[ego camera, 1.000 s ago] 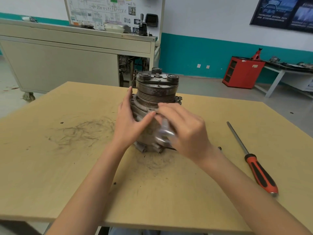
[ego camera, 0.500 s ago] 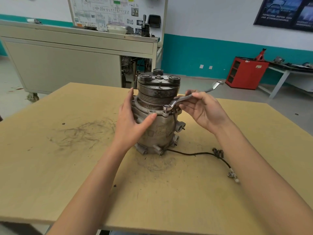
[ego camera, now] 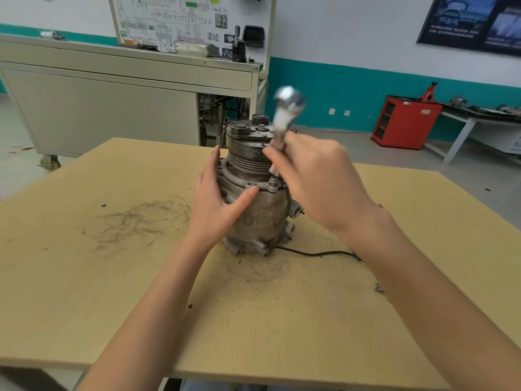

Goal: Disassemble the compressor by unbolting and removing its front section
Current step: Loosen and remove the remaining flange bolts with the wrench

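The dull grey cast-metal compressor (ego camera: 265, 218) between the hands carries a darker, rust-brown grooved pulley (ego camera: 246, 162) beside the right hand (ego camera: 318, 176). The shiny silver steel wrench (ego camera: 287, 108) in that hand blurs whitish. Left of the left hand (ego camera: 217, 204), the pale tan wooden tabletop (ego camera: 84, 277) bears dark grey swirling scuffs. A thin black cable (ego camera: 315, 253) trails beneath the right forearm.

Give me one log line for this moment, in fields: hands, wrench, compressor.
left hand: braces compressor side | right hand: grips wrench | wrench: steep, blurred, head above compressor | compressor: upright on table

red cabinet (ego camera: 406, 122) stands against the teal wall (ego camera: 338, 88).
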The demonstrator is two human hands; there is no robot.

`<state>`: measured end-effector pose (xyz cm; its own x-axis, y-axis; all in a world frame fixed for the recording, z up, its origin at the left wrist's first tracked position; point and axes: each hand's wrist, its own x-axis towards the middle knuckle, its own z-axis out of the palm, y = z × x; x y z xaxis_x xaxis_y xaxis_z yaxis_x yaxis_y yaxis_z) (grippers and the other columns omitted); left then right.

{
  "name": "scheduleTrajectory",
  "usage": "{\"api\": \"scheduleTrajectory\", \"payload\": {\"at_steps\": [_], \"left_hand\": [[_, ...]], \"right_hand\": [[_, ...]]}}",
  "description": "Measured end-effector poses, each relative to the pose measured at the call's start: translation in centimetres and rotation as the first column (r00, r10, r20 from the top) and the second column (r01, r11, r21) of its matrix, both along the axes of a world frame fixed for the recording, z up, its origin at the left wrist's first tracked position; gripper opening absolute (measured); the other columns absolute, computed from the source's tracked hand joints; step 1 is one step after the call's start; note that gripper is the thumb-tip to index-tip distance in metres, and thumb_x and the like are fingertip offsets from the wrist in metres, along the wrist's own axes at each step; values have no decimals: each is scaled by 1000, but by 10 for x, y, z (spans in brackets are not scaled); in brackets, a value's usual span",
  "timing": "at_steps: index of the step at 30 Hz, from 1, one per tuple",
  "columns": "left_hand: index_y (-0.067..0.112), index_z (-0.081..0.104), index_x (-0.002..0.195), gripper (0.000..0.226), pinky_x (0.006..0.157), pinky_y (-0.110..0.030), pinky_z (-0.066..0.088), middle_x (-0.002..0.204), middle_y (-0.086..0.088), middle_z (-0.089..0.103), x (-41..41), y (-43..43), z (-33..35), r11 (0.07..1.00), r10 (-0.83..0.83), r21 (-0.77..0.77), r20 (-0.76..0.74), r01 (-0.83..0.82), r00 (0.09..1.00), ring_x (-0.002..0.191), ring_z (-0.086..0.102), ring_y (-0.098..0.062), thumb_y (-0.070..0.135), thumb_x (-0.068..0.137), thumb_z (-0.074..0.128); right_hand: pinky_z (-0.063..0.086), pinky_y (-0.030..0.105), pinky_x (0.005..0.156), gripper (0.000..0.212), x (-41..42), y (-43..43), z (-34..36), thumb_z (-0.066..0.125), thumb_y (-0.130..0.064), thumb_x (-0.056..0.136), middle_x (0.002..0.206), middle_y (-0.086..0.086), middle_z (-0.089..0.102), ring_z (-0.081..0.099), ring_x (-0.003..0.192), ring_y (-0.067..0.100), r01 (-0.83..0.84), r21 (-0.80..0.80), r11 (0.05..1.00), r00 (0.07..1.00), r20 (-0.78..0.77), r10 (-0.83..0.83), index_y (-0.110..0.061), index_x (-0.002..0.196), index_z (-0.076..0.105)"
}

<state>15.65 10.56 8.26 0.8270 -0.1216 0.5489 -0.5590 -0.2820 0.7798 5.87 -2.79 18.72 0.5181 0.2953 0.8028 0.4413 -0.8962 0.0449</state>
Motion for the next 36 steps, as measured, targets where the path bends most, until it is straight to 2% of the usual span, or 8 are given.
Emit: {"api": "scheduleTrajectory", "payload": {"at_steps": [5, 13, 18, 20, 23, 25, 27, 36], "left_hand": [[34, 22, 147, 91, 108, -26, 30, 146, 16, 32, 3, -2, -1, 1000, 9, -13, 22, -9, 1000, 135, 29, -2, 69, 69, 56], [29, 17, 149, 92, 116, -44, 29, 131, 40, 19, 4, -2, -2, 997, -51, -59, -6, 51, 999, 139, 28, -8, 54, 70, 57], [26, 20, 150, 98, 116, -41, 28, 146, 12, 30, 2, -2, -2, 996, -36, -80, 0, 36, 999, 140, 29, -12, 62, 67, 58], [24, 19, 152, 105, 115, -39, 29, 144, 13, 30, 3, -1, -2, 999, -20, -46, 0, 19, 1000, 141, 29, -12, 70, 66, 58], [28, 16, 152, 105, 115, -44, 31, 152, 6, 30, 4, -1, -3, 999, -16, -37, -25, 15, 1000, 141, 29, -12, 73, 67, 59], [30, 15, 152, 105, 115, -46, 31, 154, 3, 29, 3, -1, -2, 999, -17, -37, -34, 16, 999, 142, 28, -12, 72, 66, 59], [30, 15, 152, 105, 115, -46, 31, 154, 3, 29, 2, -1, -1, 999, -17, -37, -38, 16, 999, 142, 28, -12, 71, 66, 59], [32, 15, 152, 104, 114, -46, 32, 154, 4, 29, 0, -1, 0, 999, -10, -31, -39, 9, 999, 141, 29, -12, 71, 66, 59]], "right_hand": [[43, 28, 43, 5, -7, 21, -10, 64, -5, 85, 70, 13, 62, 61, 54, 29, 144, -250, 957, 989, 15, -145, -1, 88, 64], [39, 21, 44, 33, -8, 39, -30, 38, -2, 84, 67, -1, 61, 57, 55, 11, 338, -426, 839, 937, 232, -259, -15, 80, 68], [47, 27, 47, 14, 4, 8, -39, 57, -3, 86, 70, 8, 63, 61, 58, 20, 91, -272, 958, 958, 287, -10, -5, 77, 67], [56, 30, 64, 17, 4, -14, -50, 52, -5, 89, 84, 14, 68, 68, 73, 24, -198, 49, 979, 968, 167, 187, 2, 83, 67], [55, 31, 78, 24, 6, -35, -56, 38, -1, 92, 96, 14, 69, 69, 86, 27, -343, 791, 507, 838, 15, 545, -3, 91, 62], [56, 29, 73, 30, 20, -44, -52, 28, 1, 93, 90, 15, 71, 70, 81, 28, -190, 975, 114, 710, 56, 702, -2, 86, 57], [56, 25, 64, 31, 36, -53, -45, 23, 0, 95, 82, 16, 72, 70, 73, 25, -21, 997, -72, 638, 69, 767, -2, 84, 52], [56, 22, 62, 29, 52, -73, -26, 28, -9, 101, 80, 15, 72, 71, 74, 22, 75, 997, 8, 529, -47, 848, -4, 89, 55]]}}
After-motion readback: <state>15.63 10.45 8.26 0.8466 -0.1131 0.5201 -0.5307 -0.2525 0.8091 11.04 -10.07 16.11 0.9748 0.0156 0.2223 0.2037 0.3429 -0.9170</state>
